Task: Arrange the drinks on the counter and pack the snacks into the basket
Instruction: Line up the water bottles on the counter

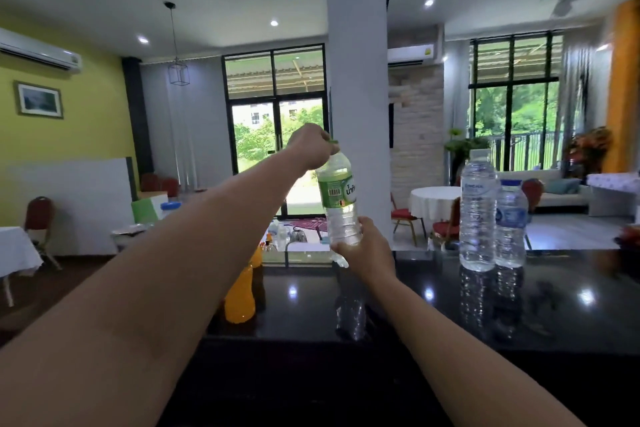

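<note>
A clear water bottle with a green label (338, 199) is held above the glossy black counter (433, 308), slightly tilted. My left hand (310, 147) grips its green cap from above. My right hand (369, 248) wraps around its lower end. Two more clear water bottles stand upright side by side on the counter to the right: a tall one (477, 215) and a shorter one (510, 224). An orange drink bottle (240, 295) stands at the counter's left end, partly hidden by my left forearm. No basket or snacks are in view.
A white pillar (358, 80) rises just behind the counter. A lower table with small items (298, 236) lies beyond the counter's far edge. Red chairs and white-clothed tables stand farther back. Something red (628, 236) shows at the right edge.
</note>
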A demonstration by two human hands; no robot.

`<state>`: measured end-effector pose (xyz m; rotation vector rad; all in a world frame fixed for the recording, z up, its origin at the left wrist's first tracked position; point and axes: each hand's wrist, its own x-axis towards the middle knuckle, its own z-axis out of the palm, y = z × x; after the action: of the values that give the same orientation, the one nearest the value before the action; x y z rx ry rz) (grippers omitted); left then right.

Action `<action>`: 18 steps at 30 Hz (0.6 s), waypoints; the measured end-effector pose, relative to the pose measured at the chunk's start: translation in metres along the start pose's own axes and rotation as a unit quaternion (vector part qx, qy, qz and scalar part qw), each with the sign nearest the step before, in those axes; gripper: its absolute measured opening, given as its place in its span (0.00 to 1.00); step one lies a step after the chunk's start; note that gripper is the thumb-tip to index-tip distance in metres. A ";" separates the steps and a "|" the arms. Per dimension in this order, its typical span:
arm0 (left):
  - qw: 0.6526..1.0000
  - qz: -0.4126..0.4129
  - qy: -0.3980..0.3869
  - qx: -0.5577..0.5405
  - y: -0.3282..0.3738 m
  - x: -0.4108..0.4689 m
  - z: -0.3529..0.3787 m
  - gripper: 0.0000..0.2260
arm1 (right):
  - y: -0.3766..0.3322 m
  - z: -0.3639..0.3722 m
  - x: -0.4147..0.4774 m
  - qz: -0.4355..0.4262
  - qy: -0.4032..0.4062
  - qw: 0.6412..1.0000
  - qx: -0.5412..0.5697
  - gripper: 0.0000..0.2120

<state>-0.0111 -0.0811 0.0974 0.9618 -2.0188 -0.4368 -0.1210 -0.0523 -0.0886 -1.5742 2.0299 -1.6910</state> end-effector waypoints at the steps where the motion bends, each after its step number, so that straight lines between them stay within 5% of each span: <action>1: 1.000 0.008 0.001 -0.004 0.006 -0.002 0.006 0.15 | 0.004 -0.010 -0.002 0.006 0.000 1.000 -0.005 0.28; 12: 0.997 0.055 -0.049 -0.032 0.077 -0.017 0.114 0.14 | 0.067 -0.116 -0.025 0.085 0.076 0.993 -0.020 0.21; 18: 0.992 0.115 -0.056 0.021 0.085 0.002 0.154 0.14 | 0.089 -0.118 -0.013 0.112 0.125 0.985 0.046 0.30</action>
<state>-0.1757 -0.0339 0.0584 0.7317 -2.2168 -0.3294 -0.2431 0.0275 -0.1166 -1.1054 2.1076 -1.9417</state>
